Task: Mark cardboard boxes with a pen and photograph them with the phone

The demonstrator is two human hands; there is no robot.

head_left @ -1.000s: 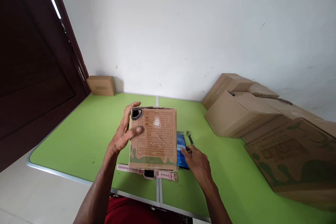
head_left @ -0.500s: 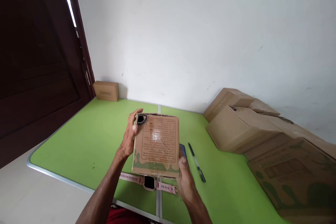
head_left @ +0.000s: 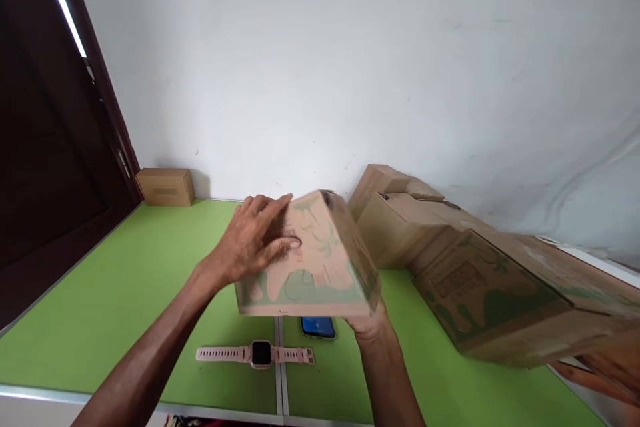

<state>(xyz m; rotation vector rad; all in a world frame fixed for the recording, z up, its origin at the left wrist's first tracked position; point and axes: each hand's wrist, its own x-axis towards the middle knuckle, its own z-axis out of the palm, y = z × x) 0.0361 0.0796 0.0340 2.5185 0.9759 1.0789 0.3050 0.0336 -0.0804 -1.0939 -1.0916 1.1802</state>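
Note:
A cardboard box (head_left: 315, 260) with green camouflage print is tilted above the table, held between both hands. My left hand (head_left: 253, 237) presses on its upper left side, thumb across the printed face. From below, my right hand (head_left: 370, 320) supports the lower right corner, its fingers mostly hidden by the box. Under the box, a phone (head_left: 319, 327) with its screen lit lies partly covered. Nearer the front edge, a pink-strapped smartwatch (head_left: 261, 353) lies stretched out flat.
Several larger cardboard boxes (head_left: 480, 287) crowd the right side of the green table (head_left: 125, 280). A small brown box (head_left: 165, 187) stands at the back left against the wall, near a dark door (head_left: 50, 113).
The held box has turned, showing a camouflage-printed face instead of the text face. My left hand has moved onto that face. The view has shifted right, and the pen is no longer visible.

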